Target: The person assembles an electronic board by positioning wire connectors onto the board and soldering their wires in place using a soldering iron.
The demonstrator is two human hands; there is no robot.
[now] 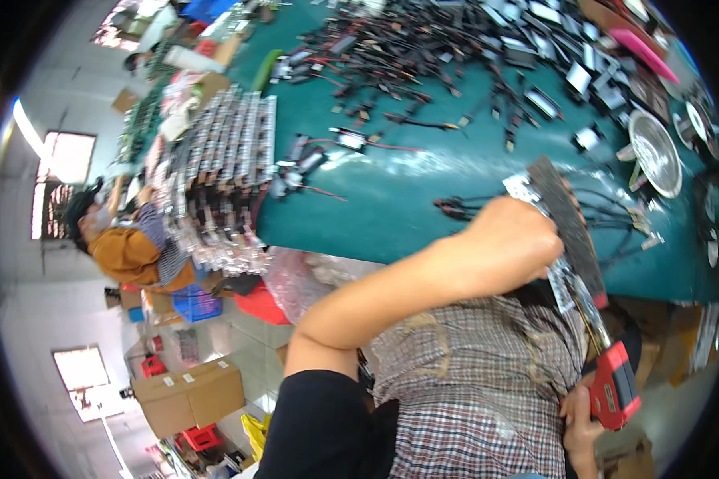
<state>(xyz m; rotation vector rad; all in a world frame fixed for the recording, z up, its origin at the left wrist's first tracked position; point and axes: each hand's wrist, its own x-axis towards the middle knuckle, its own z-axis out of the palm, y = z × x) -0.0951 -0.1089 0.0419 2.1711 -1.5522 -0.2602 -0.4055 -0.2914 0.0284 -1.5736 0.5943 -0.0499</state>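
My left hand (511, 239) is closed over a long dark bar (566, 219) and a shiny silver strip (563, 286) beside it, just above the table's near edge. The fingers on its far side are hidden. Lower right, my right hand (581, 419) has its fingers wrapped at the body of a red-and-black hand tool (615, 389). The tool's thin shaft (593, 323) points up toward the strip's lower end. Whether the shaft touches the strip, I cannot tell. Thin black cables (611, 211) lie on the table behind the bar.
The green table (359, 215) carries a large heap of black cables (407, 40) at the back. Stacked metallic strips (224, 144) stand on its left. A metal dish (655, 153) sits at right. Another person (128, 239) works far left. Cardboard boxes (190, 397) stand on the floor.
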